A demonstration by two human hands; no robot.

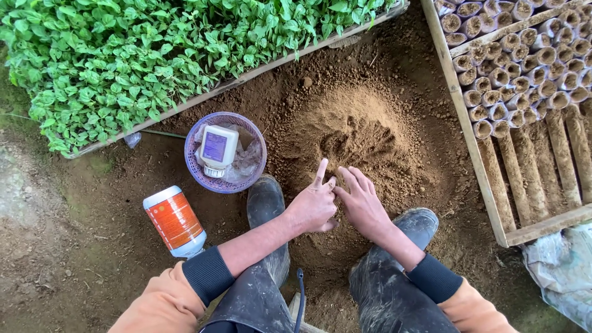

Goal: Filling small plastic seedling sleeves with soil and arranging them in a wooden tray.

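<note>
All places here are told from the soil heap point(364, 139) in the middle. Far to its upper left stands a tray of green seedlings point(154, 55). To the left of the heap, on the ground, lies an orange bottle point(174, 221), and nearer to the heap is a purple basket point(192, 161) with a white bottle point(217, 148) inside. At the near foot of the heap, between two muddy boots point(267, 200), the left hand point(313, 206) rests half closed on the soil, with the index finger pointing up the heap and holding nothing. Just beside it, touching it, the right hand point(362, 203) lies open and flat on the soil, also empty. To the right of the heap is a wooden crate point(475, 148) full of small soil-filled pots point(524, 55). A risk, I think: the heap is loose, so a wide sweep of the hands may scatter soil toward the basket, and an elbow may knock over the orange bottle.
</note>
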